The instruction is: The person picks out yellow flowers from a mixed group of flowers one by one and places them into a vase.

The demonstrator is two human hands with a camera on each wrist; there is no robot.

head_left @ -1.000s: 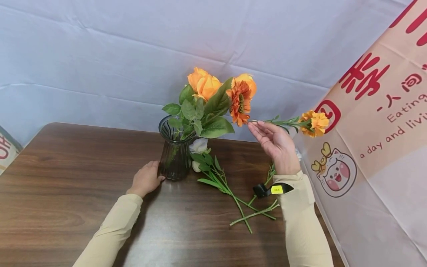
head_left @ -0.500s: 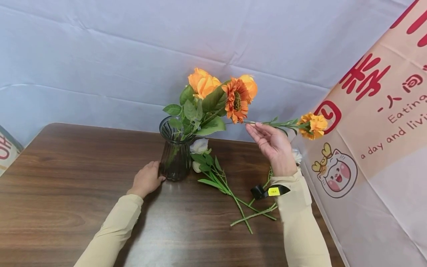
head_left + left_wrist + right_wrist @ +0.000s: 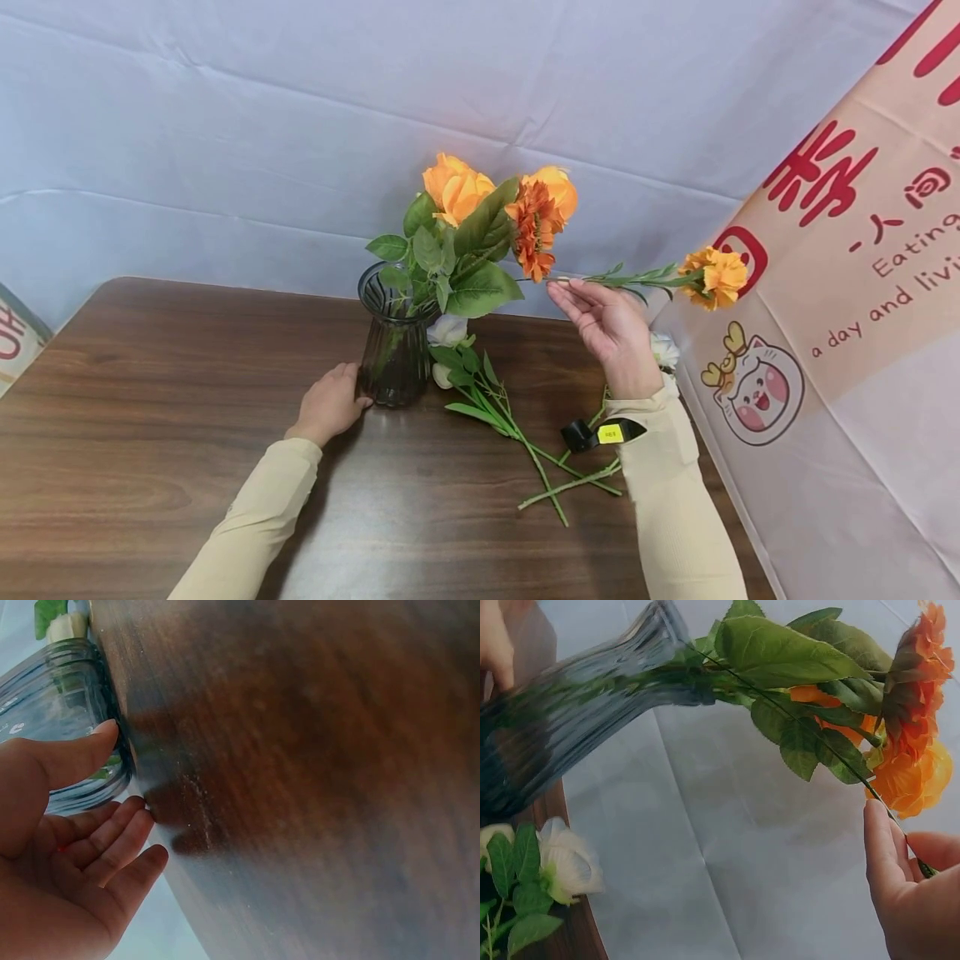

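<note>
A dark ribbed glass vase (image 3: 393, 362) stands upright on the table, holding leafy stems, large light-orange blooms (image 3: 459, 196) and a rust-orange sunflower-like bloom (image 3: 534, 229). My left hand (image 3: 330, 402) holds the vase low on its left side, thumb in front, fingers round the back. To the right, my right hand (image 3: 607, 329) pinches the thin stem of a yellow-orange carnation-like flower (image 3: 716, 277) between thumb and fingertips. This stem lies nearly level, bloom pointing right. In the right wrist view, its thin end (image 3: 780, 709) reaches the vase mouth, passing in front of the leaves.
White flowers (image 3: 448, 330) with green stems (image 3: 517, 429) lie on the brown wooden table (image 3: 187, 400), right of the vase. Another white flower (image 3: 664, 352) is partly hidden behind my right wrist. A pale cloth wall (image 3: 262, 150) backs the table; a printed banner (image 3: 862, 250) stands right.
My right hand has moved slightly left, towards the vase, with the flower stem. The rust-orange bloom has turned back and forth. My left hand and the vase have stayed in place.
</note>
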